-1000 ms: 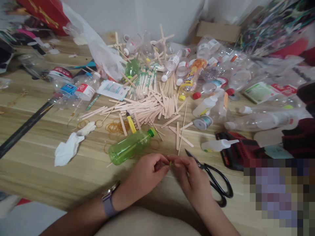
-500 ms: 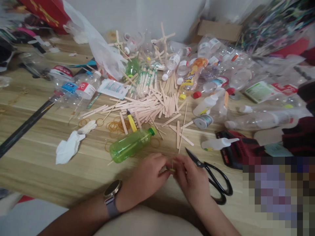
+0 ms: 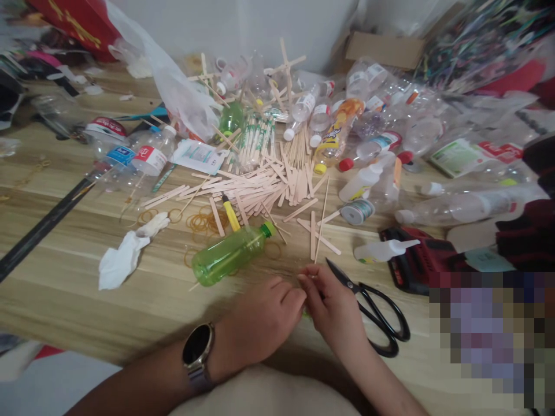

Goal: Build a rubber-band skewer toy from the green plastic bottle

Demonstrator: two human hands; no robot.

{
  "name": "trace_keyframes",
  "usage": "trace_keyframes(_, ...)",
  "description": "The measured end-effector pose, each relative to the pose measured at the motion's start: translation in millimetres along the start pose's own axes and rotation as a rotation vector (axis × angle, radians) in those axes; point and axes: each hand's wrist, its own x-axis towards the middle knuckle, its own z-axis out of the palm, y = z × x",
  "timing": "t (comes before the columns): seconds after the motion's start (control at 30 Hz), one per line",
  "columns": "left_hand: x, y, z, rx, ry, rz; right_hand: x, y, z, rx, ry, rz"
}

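Observation:
My left hand (image 3: pixel 264 315), with a watch (image 3: pixel 198 345) on its wrist, is closed with its back turned up. Its fingertips meet those of my right hand (image 3: pixel 332 303), whose thumb and fingers are pinched together. Between the two hands a small greenish bit peeks out, mostly hidden, so its kind cannot be made out. A green plastic bottle (image 3: pixel 229 254) lies on its side just beyond my left hand. Black-handled scissors (image 3: pixel 368 303) rest on the table, right of my right hand. Beyond the hands lie wooden craft sticks (image 3: pixel 255 188) and a thin skewer (image 3: pixel 322 222).
Rubber bands (image 3: pixel 203 219) and a yellow marker-like tool (image 3: pixel 230 212) lie behind the green bottle. A crumpled tissue (image 3: pixel 121 261) is at left. Clear bottles (image 3: pixel 373 144) crowd the back right. A white glue bottle (image 3: pixel 381 250) leans near a red-and-black power tool (image 3: pixel 416 260).
My left hand has rolled over, its knuckles now higher and its fingers more curled. The small piece between the hands shows less. The things on the table have stayed put.

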Motion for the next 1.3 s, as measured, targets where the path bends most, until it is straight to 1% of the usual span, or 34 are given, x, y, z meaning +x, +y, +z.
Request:
trace_keyframes(0.1,1.1,0.6,-0.3,-0.048,-0.001,-0.027,-0.1,-1.0,0.1,0.010,0.003,0.005)
trace_keyframes(0.17,3.0,0.8,-1.4,-0.169,0.015,-0.114,-0.5,-1.3,-0.4,0.010,0.010,-0.001)
trace_keyframes(0.23,5.6,0.2,-3.4,-0.375,0.002,-0.252,-1.2,-1.4,-1.5,0.006,0.020,-0.014)
trace_keyframes(0.33,10.4,-2.8,-8.0,-0.744,-0.092,-0.452,-1.9,-1.1,-3.3,-0.006,0.033,-0.037)
trace_keyframes(0.37,12.0,-4.2,-9.9,-0.840,-0.126,-0.495,-2.0,-1.0,-3.8,-0.011,0.036,-0.045)
trace_keyframes(0.43,14.6,-7.0,-13.7,-0.951,-0.169,-0.534,-1.7,-0.8,-4.2,-0.024,0.042,-0.065)
trace_keyframes(0.57,15.9,-10.7,-18.1,-0.972,-0.202,-0.522,-0.2,-0.7,-3.3,-0.050,0.054,-0.104)
trace_keyframes(0.7,14.8,-12.5,-16.2,-1.050,-0.227,-0.496,1.3,-1.2,-2.5,-0.065,0.058,-0.147)
trace_keyframes(0.8,15.3,-13.6,-14.3,-1.113,-0.212,-0.568,1.7,-2.4,-5.0,-0.069,0.084,-0.181)
trace_keyframes(0.87,16.3,-14.5,-13.9,-1.136,-0.169,-0.636,1.3,-3.4,-8.4,-0.073,0.120,-0.197)
trace_keyframes(0.93,17.4,-15.2,-13.8,-1.184,-0.105,-0.675,0.8,-4.3,-11.7,-0.077,0.139,-0.222)
trace_keyframes(1.0,18.0,-15.5,-13.5,-1.250,-0.033,-0.691,0.5,-5.2,-13.4,-0.079,0.113,-0.260)
trace_keyframes(1.1,17.4,-14.2,-12.8,-1.310,0.043,-0.697,-0.2,-6.6,-12.6,-0.052,0.026,-0.281)
trace_keyframes(1.2,14.6,-10.3,-13.8,-1.264,0.083,-0.687,-4.0,-8.4,-11.8,0.044,-0.059,-0.210)
trace_keyframes(1.3,10.4,-5.1,-16.5,-1.170,0.049,-0.648,-13.4,-9.6,-12.6,0.150,-0.104,-0.091)
